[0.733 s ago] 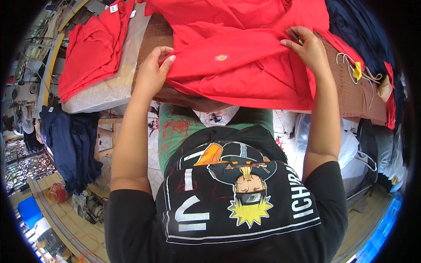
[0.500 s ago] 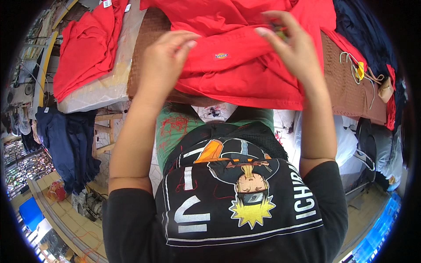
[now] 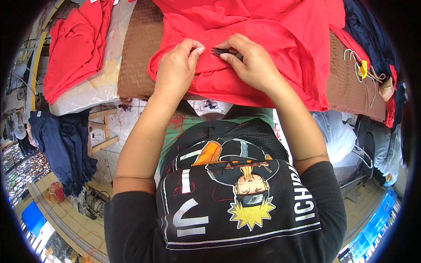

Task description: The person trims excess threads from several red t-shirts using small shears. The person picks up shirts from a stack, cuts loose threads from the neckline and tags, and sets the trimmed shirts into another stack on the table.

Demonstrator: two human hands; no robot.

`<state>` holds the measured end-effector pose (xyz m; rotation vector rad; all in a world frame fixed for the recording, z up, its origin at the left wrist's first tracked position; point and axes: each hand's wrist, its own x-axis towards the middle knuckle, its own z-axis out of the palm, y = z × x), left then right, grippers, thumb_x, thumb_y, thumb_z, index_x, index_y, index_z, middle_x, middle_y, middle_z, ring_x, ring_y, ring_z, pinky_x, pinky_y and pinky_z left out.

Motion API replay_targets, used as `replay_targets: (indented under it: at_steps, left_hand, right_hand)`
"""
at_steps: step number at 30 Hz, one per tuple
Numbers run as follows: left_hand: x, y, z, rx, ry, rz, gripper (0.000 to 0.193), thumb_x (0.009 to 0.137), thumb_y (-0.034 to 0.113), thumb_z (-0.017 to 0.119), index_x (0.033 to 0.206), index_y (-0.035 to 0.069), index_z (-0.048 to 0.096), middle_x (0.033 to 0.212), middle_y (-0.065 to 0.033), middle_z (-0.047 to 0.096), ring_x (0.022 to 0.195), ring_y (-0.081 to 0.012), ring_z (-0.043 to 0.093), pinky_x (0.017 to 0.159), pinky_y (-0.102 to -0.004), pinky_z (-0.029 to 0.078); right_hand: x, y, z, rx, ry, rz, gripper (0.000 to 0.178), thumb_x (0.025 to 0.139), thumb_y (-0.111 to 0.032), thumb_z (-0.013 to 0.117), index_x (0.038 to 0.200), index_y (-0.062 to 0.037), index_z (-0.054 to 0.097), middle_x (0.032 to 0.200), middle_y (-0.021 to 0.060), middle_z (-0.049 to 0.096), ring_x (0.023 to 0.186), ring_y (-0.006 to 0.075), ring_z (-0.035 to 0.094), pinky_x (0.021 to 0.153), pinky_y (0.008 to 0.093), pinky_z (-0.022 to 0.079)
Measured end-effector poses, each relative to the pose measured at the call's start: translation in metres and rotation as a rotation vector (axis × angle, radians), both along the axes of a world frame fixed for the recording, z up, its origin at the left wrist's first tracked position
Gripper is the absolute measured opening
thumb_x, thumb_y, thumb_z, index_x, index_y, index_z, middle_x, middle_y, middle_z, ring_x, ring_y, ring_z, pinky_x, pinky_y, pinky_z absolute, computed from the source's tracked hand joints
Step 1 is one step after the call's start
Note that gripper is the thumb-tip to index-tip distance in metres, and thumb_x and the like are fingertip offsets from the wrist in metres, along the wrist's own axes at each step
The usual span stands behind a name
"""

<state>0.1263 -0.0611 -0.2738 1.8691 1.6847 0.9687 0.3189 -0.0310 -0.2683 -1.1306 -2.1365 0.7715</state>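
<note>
A red garment (image 3: 280, 57) lies spread and creased on the brown-covered table in front of me. My right hand (image 3: 254, 61) is closed around a small pair of dark thread snips (image 3: 218, 51), whose tips point left just over the red cloth. Close to those tips, the thumb and forefinger of my left hand (image 3: 177, 63) are pinched together at the garment. Whatever sits in that pinch is too small to make out.
More red garments (image 3: 81, 48) lie on a plastic-wrapped surface at the left. Navy clothing (image 3: 61, 144) hangs below it. On the brown cover (image 3: 353, 94) at the right are cords with a yellow piece (image 3: 362, 69), beside dark cloth (image 3: 372, 37). Plastic bags hang below the table's right side.
Both hands have come down from above the cloth and drawn close together. The left thumb and forefinger have closed. The garment has shifted, and its small patch no longer shows.
</note>
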Motion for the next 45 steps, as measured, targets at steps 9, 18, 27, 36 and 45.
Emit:
replay_targets:
  at_steps: [9, 18, 27, 36, 45]
  left_hand:
    - [-0.004, -0.014, 0.020, -0.023, -0.022, -0.190, 0.023, 0.080, 0.015, 0.073, 0.098, 0.000, 0.068, 0.107, -0.0121, 0.064, 0.091, -0.0206, 0.064, 0.080, -0.0289, 0.050]
    - [0.001, -0.026, 0.006, 0.012, 0.118, -0.110, 0.027, 0.077, 0.016, 0.076, 0.099, 0.001, 0.069, 0.104, -0.0080, 0.065, 0.085, -0.0216, 0.066, 0.077, -0.0298, 0.052]
    - [-0.015, -0.011, 0.008, -0.355, -0.470, -0.054, 0.022, 0.092, 0.017, 0.063, 0.102, -0.001, 0.069, 0.097, -0.0045, 0.069, 0.088, -0.0076, 0.061, 0.084, -0.0232, 0.047]
    - [-0.061, -0.035, 0.058, -0.385, -0.185, -0.426, 0.023, 0.086, 0.018, 0.068, 0.102, 0.001, 0.069, 0.098, -0.0068, 0.068, 0.092, -0.0119, 0.060, 0.084, -0.0273, 0.048]
    - [-0.079, -0.129, 0.186, -0.261, -0.004, -0.325, 0.050, 0.093, 0.037, 0.054, 0.117, -0.007, 0.060, 0.127, -0.0249, 0.056, 0.130, -0.0361, 0.044, 0.108, -0.0423, 0.031]
  right_hand:
    - [-0.002, -0.002, 0.012, 0.069, -0.043, -0.044, 0.014, 0.085, -0.013, 0.062, 0.097, -0.0060, 0.062, 0.092, 0.0126, 0.064, 0.085, 0.0328, 0.063, 0.072, 0.0412, 0.050]
    - [-0.002, -0.009, 0.004, -0.061, 0.071, -0.041, 0.013, 0.084, -0.011, 0.063, 0.096, -0.0051, 0.063, 0.093, 0.0127, 0.065, 0.084, 0.0306, 0.064, 0.071, 0.0388, 0.050]
    - [0.005, -0.010, 0.006, -0.104, 0.130, 0.052, 0.015, 0.083, -0.009, 0.064, 0.097, -0.0038, 0.063, 0.091, 0.0138, 0.064, 0.084, 0.0300, 0.064, 0.072, 0.0383, 0.050]
    - [-0.001, -0.011, 0.015, 0.139, -0.082, -0.005, 0.015, 0.085, -0.012, 0.062, 0.098, -0.0060, 0.063, 0.092, 0.0131, 0.062, 0.086, 0.0343, 0.062, 0.073, 0.0416, 0.050]
    - [0.012, -0.009, 0.037, 0.121, 0.053, -0.155, 0.023, 0.084, -0.012, 0.066, 0.105, -0.0052, 0.062, 0.096, 0.0124, 0.064, 0.071, 0.0245, 0.063, 0.066, 0.0359, 0.051]
